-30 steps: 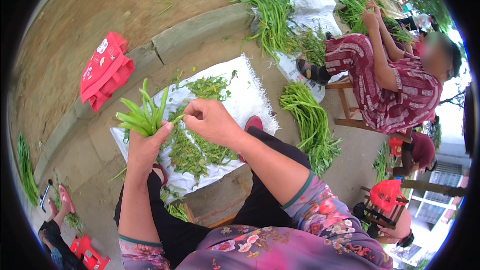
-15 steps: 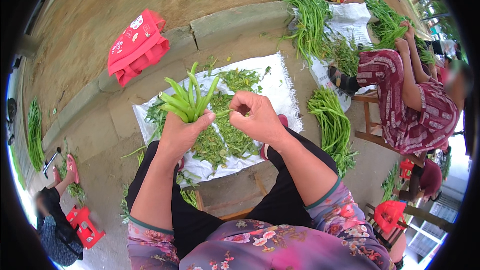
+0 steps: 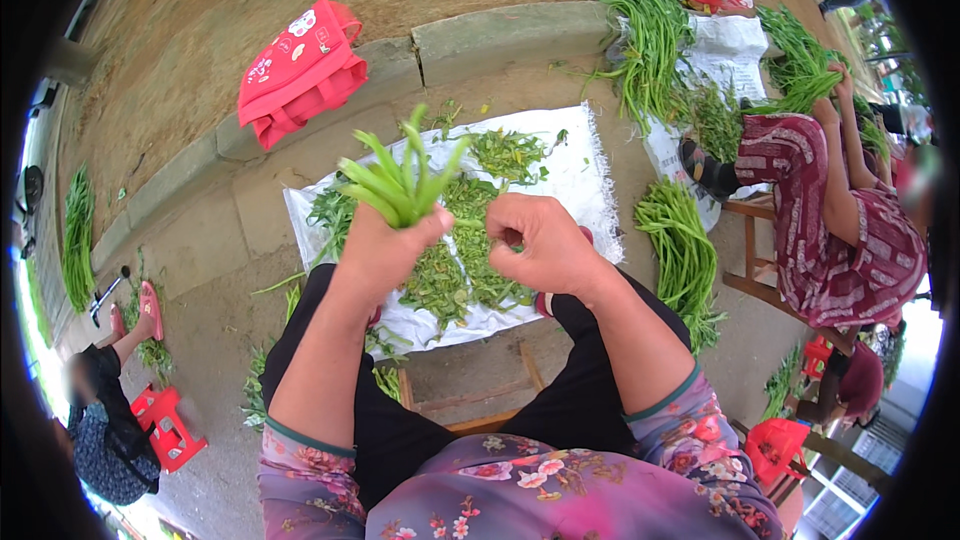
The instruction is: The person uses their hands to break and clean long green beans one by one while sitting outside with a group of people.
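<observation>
Concrete ground (image 3: 210, 270) — white sheet (image 3: 585, 165), green trimmings (image 3: 455, 260), red bag (image 3: 300, 70)

Lower ends of the green stems (image 3: 400, 180) are hidden inside my left grip (image 3: 385, 245). My right grip (image 3: 540, 240) is curled; whatever it pinches is covered by my fingers. My forearms hide the middle of the white sheet (image 3: 590, 180). Person in the red patterned dress (image 3: 850, 250): upper body blurred at the rim
</observation>
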The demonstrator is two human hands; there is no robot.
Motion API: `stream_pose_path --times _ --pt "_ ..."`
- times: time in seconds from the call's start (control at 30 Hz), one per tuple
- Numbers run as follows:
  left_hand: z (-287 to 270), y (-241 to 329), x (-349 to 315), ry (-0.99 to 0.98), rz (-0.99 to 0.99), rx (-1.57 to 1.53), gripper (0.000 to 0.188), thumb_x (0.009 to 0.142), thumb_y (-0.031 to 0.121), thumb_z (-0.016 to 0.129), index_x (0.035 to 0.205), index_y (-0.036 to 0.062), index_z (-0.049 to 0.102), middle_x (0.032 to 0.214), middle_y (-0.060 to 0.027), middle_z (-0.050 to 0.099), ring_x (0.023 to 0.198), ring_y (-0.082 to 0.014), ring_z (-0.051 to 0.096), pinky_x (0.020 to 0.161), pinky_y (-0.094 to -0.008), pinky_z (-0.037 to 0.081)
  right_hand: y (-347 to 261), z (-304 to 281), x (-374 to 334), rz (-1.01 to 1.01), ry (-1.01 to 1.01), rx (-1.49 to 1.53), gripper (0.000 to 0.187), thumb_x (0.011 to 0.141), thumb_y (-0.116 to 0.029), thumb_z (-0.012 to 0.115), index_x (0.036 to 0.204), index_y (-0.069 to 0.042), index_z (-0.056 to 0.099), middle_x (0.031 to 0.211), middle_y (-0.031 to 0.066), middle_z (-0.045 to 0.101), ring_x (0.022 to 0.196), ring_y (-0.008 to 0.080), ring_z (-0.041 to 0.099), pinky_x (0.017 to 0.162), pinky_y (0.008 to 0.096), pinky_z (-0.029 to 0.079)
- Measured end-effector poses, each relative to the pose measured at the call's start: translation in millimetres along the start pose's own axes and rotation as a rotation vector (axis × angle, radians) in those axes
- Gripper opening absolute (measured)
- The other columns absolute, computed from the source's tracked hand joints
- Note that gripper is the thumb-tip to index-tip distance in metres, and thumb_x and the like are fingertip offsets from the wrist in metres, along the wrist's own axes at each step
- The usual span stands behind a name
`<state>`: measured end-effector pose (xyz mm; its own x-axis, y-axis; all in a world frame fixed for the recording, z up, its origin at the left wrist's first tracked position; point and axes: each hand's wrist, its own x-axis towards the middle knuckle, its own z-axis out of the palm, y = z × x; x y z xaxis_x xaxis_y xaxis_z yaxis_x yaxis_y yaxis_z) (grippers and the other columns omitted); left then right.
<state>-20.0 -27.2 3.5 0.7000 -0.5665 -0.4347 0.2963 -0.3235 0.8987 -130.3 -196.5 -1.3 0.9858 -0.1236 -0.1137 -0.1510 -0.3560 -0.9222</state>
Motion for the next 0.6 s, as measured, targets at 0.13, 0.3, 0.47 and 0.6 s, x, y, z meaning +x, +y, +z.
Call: stream_pose_path --times 0.13,0.3,0.47,0.6 --pt "-21 10 10 0.035 -0.014 -0.148 0.018 0.076 0.014 0.072 0.083 0.0016 0.061 0.069 0.0003 0.057 0.062 -0.0091 0.051 0.057 -0.0250 0.041 4 6 -5 0.085 -0.173 -0.122 0.019 0.072 -0.016 0.064 0.067 -0.001 0.055 0.065 0.0136 0.056 0.060 0.0298 0.056 0.055 0.0384 0.044" --pt "-21 10 11 0.045 -0.030 -0.125 0.021 0.076 0.016 0.074 0.084 0.0022 0.061 0.069 0.0002 0.057 0.061 -0.0087 0.050 0.056 -0.0247 0.040 5 6 -5 0.076 -0.272 -0.388 0.025 0.084 -0.025 0.061 0.074 -0.002 0.060 0.074 0.0156 0.061 0.067 0.0335 0.059 0.062 0.0432 0.046" --pt "-13 7 10 -0.051 -0.039 -0.049 0.024 0.078 0.018 0.073 0.091 0.0020 0.059 0.075 -0.0012 0.058 0.063 -0.0093 0.052 0.057 -0.0252 0.042 11 7 0 -0.102 0.266 -0.190 0.010 0.085 -0.008 0.058 0.093 -0.002 0.061 0.082 0.0146 0.060 0.069 0.0293 0.059 0.064 0.0375 0.047" --pt "-9 9 9 -0.067 -0.038 -0.014 0.025 0.079 0.018 0.072 0.093 0.0014 0.059 0.078 -0.0018 0.059 0.065 -0.0100 0.053 0.058 -0.0259 0.044 -7 2 2 -0.118 0.261 -0.134 0.017 0.082 -0.001 0.061 0.099 -0.001 0.061 0.082 0.0090 0.059 0.067 0.0178 0.058 0.062 0.0281 0.047"
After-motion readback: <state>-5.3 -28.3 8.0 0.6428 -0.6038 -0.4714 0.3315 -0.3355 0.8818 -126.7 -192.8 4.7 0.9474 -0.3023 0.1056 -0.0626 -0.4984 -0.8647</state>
